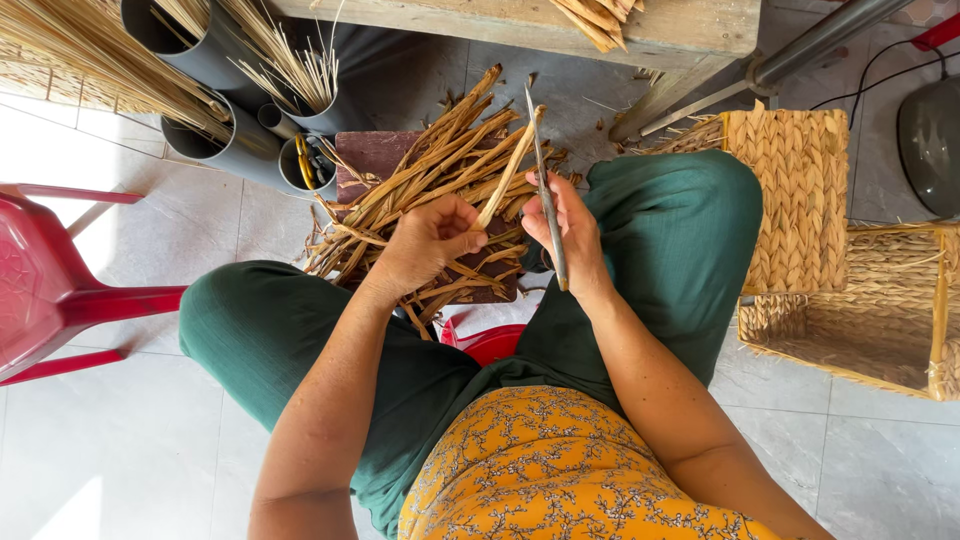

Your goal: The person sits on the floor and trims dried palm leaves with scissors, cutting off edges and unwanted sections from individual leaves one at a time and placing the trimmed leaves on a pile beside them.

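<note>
A: The floor (150,440) is of pale grey tiles, and the person sits over it with knees apart, in green trousers. A red plastic chair (50,290) stands at the left, and grey tubes (240,140) full of thin straws lean at the top left.

B: And what do the hands hold?

A: The left hand (425,245) has its fingers closed together on the lower end of one pale reed strip (510,170), which rises up and a little to the right. The right hand (560,225) has its fingers clamped on a long thin knife (545,190); the blade lies just beside the strip, pointing away from the body. I cannot tell if the edge touches it.

B: How far does the work look?

A: I judge it is somewhere in the middle. A big heap of brown strips (430,190) lies on a dark board (375,155) on the floor between the knees, under the hands. Small chips lie around it. Whether the heap is already trimmed or still waiting, I cannot say.

B: Anything finished nearby?

A: At the right, beside the knee, stand woven baskets (800,200), which look complete. A wooden desk (560,25) at the top edge carries a few more strips at its front edge.
</note>
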